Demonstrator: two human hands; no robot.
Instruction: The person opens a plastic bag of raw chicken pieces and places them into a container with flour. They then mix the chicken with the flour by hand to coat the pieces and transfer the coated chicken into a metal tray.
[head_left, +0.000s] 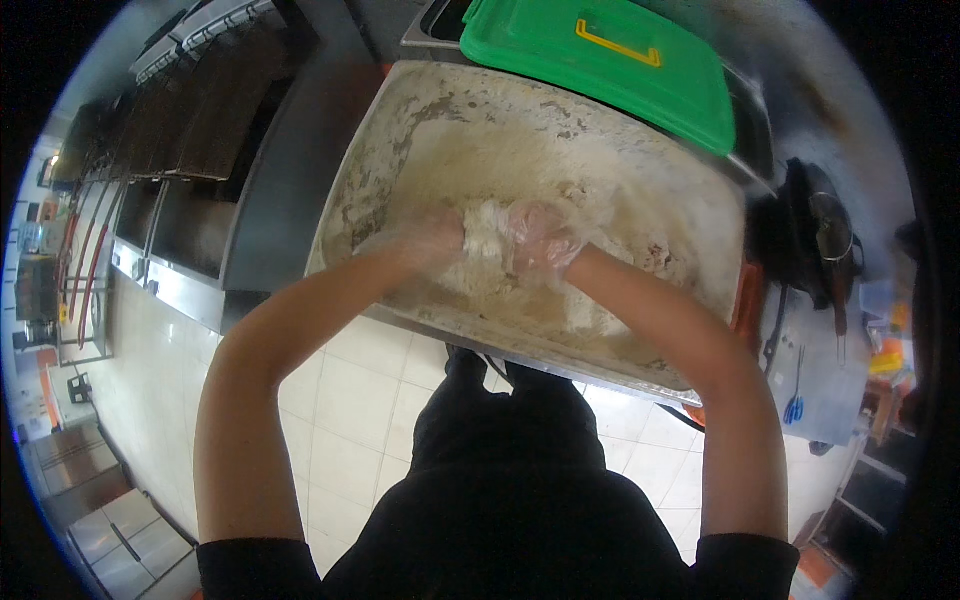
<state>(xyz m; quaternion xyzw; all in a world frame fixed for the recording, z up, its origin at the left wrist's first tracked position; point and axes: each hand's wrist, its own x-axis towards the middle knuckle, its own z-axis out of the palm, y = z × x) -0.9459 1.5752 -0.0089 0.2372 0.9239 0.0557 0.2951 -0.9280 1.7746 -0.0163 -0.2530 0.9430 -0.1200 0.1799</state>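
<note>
A large shallow tray (720, 225) holds a layer of pale flour (480, 150), clumped in places. Over its middle, a white, flour-coated mass (486, 231) lies between my two hands; what is under the coating cannot be made out. My left hand (431, 232) is at the mass's left side, blurred by motion, its fingers indistinct. On the other side my right hand (546, 236), in a clear plastic glove, has its fingers bent against the mass. Whether either hand grips it is hidden by blur and flour.
Behind the tray lies a green plastic lid (540, 45) with a yellow handle (619, 45), over a metal container. A dark pan (810, 225) and blue-ended tongs (795, 409) are at right. Steel kitchen equipment (195, 232) stands left; floor tiles (360, 405) show below.
</note>
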